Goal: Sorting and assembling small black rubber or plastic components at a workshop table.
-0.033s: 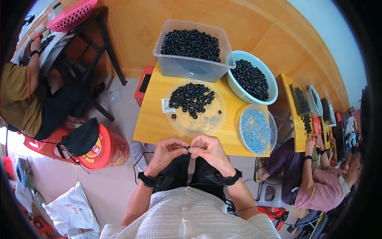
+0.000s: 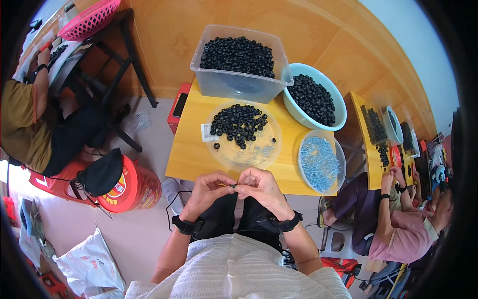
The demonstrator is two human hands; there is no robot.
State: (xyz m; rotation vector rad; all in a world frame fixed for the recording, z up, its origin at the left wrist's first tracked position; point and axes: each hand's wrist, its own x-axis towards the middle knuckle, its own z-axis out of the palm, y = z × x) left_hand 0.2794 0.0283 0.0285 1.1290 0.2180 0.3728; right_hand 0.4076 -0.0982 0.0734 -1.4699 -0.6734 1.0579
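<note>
Just in front of the table edge, above my lap, my left hand (image 2: 210,193) and my right hand (image 2: 261,189) meet fingertip to fingertip. Both are closed in a pinch on one small black ring-shaped piece (image 2: 233,186), largely covered by the fingers. Beyond them, a round clear plastic lid (image 2: 224,154) lies on the yellow table. A pile of black ring-shaped pieces (image 2: 238,123) sits on it, with thin metal pins (image 2: 261,150) scattered at its near right side.
Behind the lid stand a clear bin (image 2: 239,83) and a pale blue basin (image 2: 323,124), both filled with black rings. A clear dish (image 2: 340,167) at right holds bluish metal pins. Co-workers sit left and right. A red bucket (image 2: 142,187) stands on the left floor.
</note>
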